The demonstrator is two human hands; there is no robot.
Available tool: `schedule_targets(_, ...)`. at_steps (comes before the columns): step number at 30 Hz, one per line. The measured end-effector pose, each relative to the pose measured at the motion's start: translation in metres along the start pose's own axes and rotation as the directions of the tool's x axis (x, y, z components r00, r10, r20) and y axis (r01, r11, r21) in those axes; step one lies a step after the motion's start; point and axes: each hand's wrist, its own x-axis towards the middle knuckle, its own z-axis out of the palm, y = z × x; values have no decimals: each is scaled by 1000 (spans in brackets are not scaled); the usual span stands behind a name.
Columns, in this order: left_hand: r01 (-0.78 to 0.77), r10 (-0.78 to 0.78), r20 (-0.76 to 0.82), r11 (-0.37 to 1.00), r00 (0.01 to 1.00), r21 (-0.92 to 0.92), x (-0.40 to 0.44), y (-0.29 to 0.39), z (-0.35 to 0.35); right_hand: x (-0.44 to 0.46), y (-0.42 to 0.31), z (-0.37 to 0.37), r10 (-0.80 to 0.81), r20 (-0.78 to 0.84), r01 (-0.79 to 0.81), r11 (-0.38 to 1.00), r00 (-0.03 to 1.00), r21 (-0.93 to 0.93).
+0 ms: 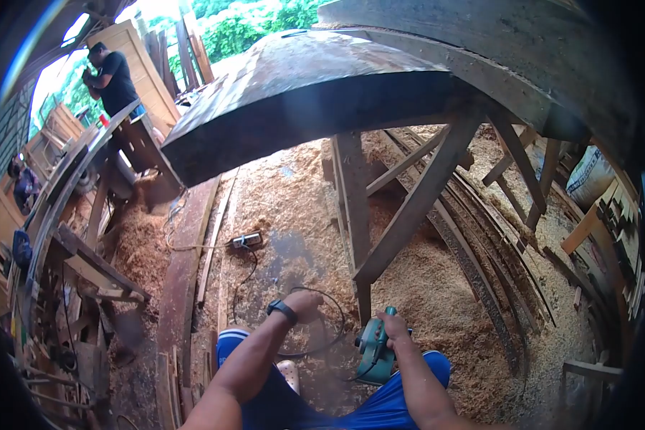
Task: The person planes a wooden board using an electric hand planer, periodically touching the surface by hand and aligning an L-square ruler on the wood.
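Observation:
My right hand (395,329) is wrapped round the handle of a green power tool (376,351), which hangs low between my knees. My left hand (306,304), below a wrist with a dark watch (282,311), is over the floor beside a looped black cable (342,315). Its fingers are too small and blurred to tell whether they hold the cable. The cable runs towards a small power outlet box (247,241) on the sawdust.
A large wooden slab (301,107) on wooden legs (352,193) stands ahead. Long thin strips (473,244) lie at the right, near a white sack (590,176). Another person (115,79) stands at the back left; a further person (26,183) is at the far left.

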Motion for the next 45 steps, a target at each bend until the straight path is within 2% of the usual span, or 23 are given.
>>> schedule_targets(3, -23, 22, -63, 1000, 998, -6, 7, -20, 21, 5, 2, 2, 31, -8, -31, 999, 999, 11)
schedule_targets(6, -9, 8, -44, 999, 999, -31, 10, -32, 30, 14, 4, 4, 39, -40, -39, 999, 998, -13)
schedule_targets(9, 65, -68, 126, 998, 990, 27, 15, -36, 25, 16, 6, 9, 15, -94, -21, 998, 995, -59)
schedule_targets(11, 38, -54, 153, 994, 987, 103, 18, -51, 38, 25, 15, 11, -40, -140, 28, 996, 989, -87)
schedule_targets(14, 59, -100, 230, 982, 968, 180, 23, -63, 46, 18, 8, 15, -16, -119, 13, 1000, 993, -28)
schedule_targets(17, 138, -231, 386, 957, 893, 254, 32, -60, 44, 17, 4, 19, -4, -127, 6, 1000, 992, 20)
schedule_targets(19, 123, -220, 385, 957, 896, 262, 36, -65, 49, 15, 1, 20, 8, -140, 3, 997, 990, 80)
schedule_targets(22, 123, -216, 382, 959, 898, 254, 36, -66, 52, 22, 7, 20, -36, -160, 17, 993, 986, -118)
schedule_targets(25, 127, -209, 373, 964, 904, 232, 36, -66, 54, 48, 23, 16, -140, -135, 69, 900, 981, -431)
schedule_targets(28, 90, -155, 347, 976, 925, 198, 39, -72, 60, 51, 24, 17, -128, -178, 36, 895, 976, -445)
schedule_targets(31, 99, -186, 374, 966, 909, 240, 41, -67, 60, 49, 17, 18, -166, -241, 7, 836, 956, -548)
schedule_targets(38, 103, -171, 367, 975, 914, 198, 40, -51, 51, 40, 3, 14, -124, -220, -9, 853, 967, -522)
schedule_targets(45, 101, -190, 365, 963, 911, 249, 41, -45, 50, 38, -2, 11, -106, -232, -33, 850, 967, -525)
